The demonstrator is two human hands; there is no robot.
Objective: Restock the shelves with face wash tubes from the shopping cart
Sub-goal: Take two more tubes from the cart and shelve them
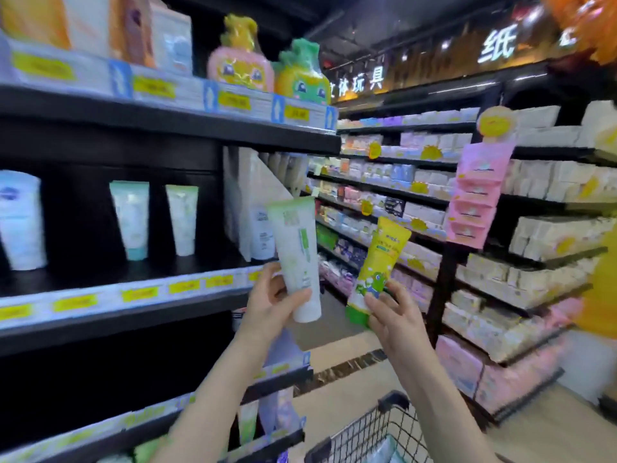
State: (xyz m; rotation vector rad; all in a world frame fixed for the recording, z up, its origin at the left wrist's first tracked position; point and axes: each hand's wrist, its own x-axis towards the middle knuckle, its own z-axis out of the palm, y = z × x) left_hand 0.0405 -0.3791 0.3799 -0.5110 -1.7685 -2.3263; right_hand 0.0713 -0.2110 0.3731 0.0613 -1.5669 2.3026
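My left hand point(272, 304) grips a white and pale green face wash tube point(295, 252) near its cap end, holding it upright just off the right end of the middle shelf point(140, 297). My right hand point(392, 312) holds a yellow and green tube point(375, 267) with a cartoon figure, tilted right, beside the first tube. On the middle shelf stand two pale green tubes point(131, 218) point(183, 218) and a larger white and blue tube point(21, 220). The black wire shopping cart point(370, 432) sits at the bottom, below my right forearm.
The top shelf point(167, 110) holds boxes and two cartoon-shaped bottles point(267, 66). White boxes and a bottle point(262, 232) stand at the middle shelf's right end. Across the aisle, shelves point(500, 262) carry pale packs; a pink hanging display point(474, 195) juts out.
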